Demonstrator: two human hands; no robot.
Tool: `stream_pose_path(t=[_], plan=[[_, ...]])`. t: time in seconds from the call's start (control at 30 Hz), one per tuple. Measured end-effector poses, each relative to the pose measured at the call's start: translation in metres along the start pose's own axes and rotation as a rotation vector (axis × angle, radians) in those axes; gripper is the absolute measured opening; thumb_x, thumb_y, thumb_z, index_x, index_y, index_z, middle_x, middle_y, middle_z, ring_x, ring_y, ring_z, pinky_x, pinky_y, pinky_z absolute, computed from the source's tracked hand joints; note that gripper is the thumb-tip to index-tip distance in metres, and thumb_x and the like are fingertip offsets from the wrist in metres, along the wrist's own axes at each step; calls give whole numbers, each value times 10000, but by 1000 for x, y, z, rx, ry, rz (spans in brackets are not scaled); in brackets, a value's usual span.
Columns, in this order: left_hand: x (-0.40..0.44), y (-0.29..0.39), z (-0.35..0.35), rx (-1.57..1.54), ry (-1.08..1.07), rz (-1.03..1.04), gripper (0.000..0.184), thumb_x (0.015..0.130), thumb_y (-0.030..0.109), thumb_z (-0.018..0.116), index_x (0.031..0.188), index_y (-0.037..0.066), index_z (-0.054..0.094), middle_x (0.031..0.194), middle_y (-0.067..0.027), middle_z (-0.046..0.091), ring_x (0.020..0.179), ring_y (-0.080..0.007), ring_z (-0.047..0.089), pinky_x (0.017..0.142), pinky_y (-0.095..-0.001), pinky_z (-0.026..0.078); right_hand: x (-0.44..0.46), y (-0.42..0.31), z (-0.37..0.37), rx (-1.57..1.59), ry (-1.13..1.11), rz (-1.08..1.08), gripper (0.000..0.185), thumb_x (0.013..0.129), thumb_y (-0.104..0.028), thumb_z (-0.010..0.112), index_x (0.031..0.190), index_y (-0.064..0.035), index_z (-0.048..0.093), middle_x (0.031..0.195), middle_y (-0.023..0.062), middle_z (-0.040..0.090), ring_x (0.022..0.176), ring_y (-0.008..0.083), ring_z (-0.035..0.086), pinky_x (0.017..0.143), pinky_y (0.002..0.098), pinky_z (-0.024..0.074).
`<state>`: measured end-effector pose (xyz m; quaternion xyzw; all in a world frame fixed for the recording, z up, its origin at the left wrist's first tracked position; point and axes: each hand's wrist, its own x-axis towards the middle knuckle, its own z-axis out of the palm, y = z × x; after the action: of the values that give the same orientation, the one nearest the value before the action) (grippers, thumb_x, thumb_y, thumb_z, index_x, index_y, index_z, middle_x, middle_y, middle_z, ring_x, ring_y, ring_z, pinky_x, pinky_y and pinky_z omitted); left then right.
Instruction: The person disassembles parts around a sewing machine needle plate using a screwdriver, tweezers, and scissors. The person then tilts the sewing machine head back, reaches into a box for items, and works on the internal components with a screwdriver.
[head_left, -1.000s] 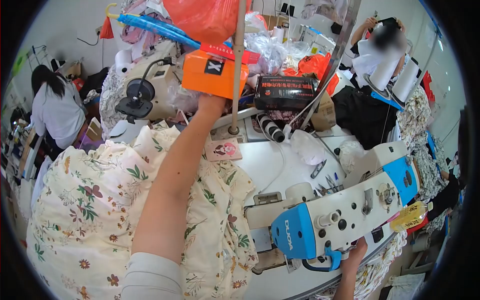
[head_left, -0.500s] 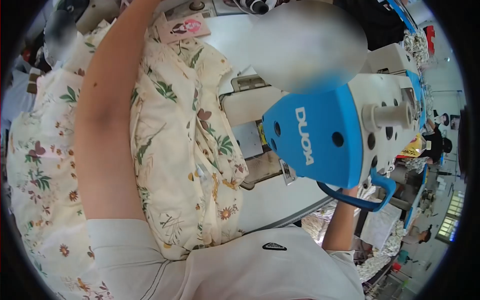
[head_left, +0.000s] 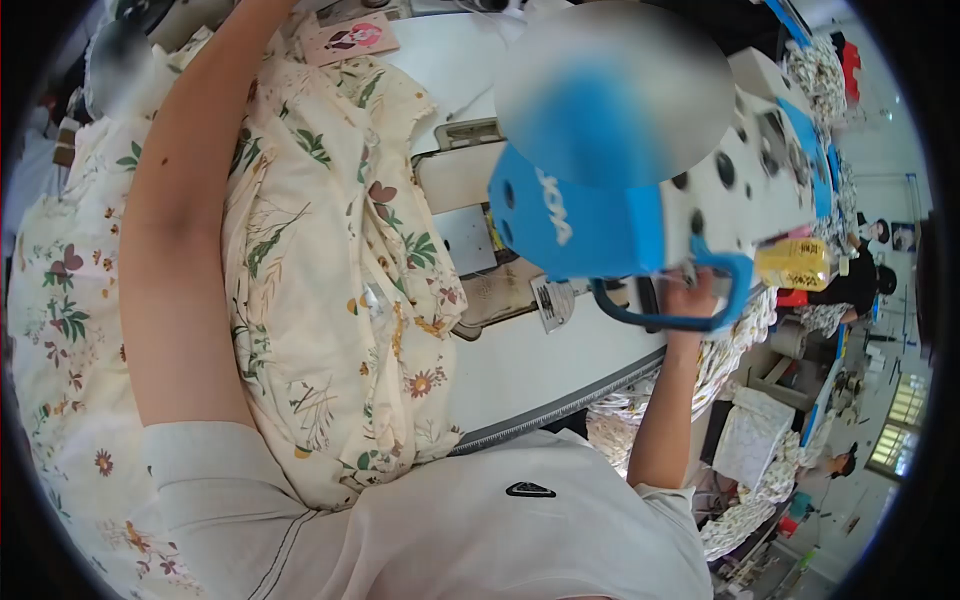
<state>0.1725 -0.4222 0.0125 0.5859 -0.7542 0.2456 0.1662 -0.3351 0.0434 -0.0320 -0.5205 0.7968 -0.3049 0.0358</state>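
My left arm stretches up over the cream floral fabric [head_left: 330,210], and its hand is beyond the top edge of the view. The fabric lies bunched to the left of the white and blue sewing machine [head_left: 590,225]. My right hand [head_left: 690,295] is at the right side of the machine head, partly behind the dark blue looped lever [head_left: 735,300]. Its fingers are blurred and partly covered, so what they hold, if anything, cannot be made out. A small label-like piece [head_left: 552,303] lies by the needle area.
A pink card [head_left: 352,38] lies at the top of the table. A yellow bottle [head_left: 795,263] stands beyond the machine. A measuring tape strip [head_left: 560,410] runs along the table's front edge. More fabric [head_left: 755,440] and a person in black [head_left: 850,290] are at the right.
The view has tilted down and turned, so my left hand has left the frame at the top. My right hand shows more beside the blue lever than half a second ago.
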Motion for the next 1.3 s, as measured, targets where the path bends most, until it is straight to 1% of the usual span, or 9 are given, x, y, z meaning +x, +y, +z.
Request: stream_pose_path(t=[0.13,0.2,0.6,0.73,0.87,1.0,1.13,1.23,1.3], plan=[[-1,-25,15,113,36,79,145,864,63,704,948,69,823,924,-177,773,890,-329,760,791,-441,610,7,-20,2,275,57,-116,177,956,-144,765,1082,-20,754,832,59,753,669,188,666,671,299,540],[4,-60,38,-40,-80,54,285,1002,299,651,1223,154,759,1151,-216,761,1059,-412,733,857,-526,585,8,-17,0,246,44,-69,160,957,-150,761,1065,-31,758,830,65,748,672,187,669,670,305,539],[-94,-60,-162,95,-56,48,263,1011,302,670,1247,238,769,1029,-149,787,951,-406,741,793,-482,601,4,-20,-1,151,88,-121,110,936,-182,765,1007,-98,759,813,104,715,710,278,697,663,390,537],[-138,-71,-220,-64,2,37,266,992,246,707,1244,201,779,961,-141,795,872,-337,779,778,-453,603,5,-19,1,186,137,-201,101,945,-164,750,1005,-84,750,838,112,714,734,297,698,679,411,541],[-188,-52,-268,-612,-135,-327,216,976,180,759,1156,81,826,932,-30,812,717,-95,701,597,-304,573,7,-7,-2,209,220,-327,91,964,-137,723,1023,-71,741,883,120,704,793,317,691,717,423,542],[-233,15,-347,-906,-251,-576,201,976,156,776,1140,48,817,903,-19,782,708,-74,658,553,-253,554,1,-18,-5,195,255,-345,96,985,-92,706,1060,-40,735,994,130,727,818,298,687,729,397,559],[-275,64,-410,-979,-257,-591,202,982,153,786,1139,25,799,938,-31,779,710,-77,653,545,-250,545,-14,-17,-17,236,332,-439,97,978,-90,720,1059,-39,735,973,107,719,803,264,669,721,374,541],[-308,91,-440,-1098,-286,-672,197,995,143,775,1144,14,785,951,-39,778,716,-86,661,552,-255,544,-50,-45,-29,521,229,-378,92,981,-78,715,1056,-25,728,975,54,717,816,180,650,731,333,517],[-331,112,-455,-1178,-340,-717,195,1003,134,765,1153,10,777,951,-41,778,724,-91,668,560,-258,546,-92,-73,-32,841,-69,-286,114,995,-61,690,1094,-26,735,1006,17,708,859,112,623,791,301,511]])
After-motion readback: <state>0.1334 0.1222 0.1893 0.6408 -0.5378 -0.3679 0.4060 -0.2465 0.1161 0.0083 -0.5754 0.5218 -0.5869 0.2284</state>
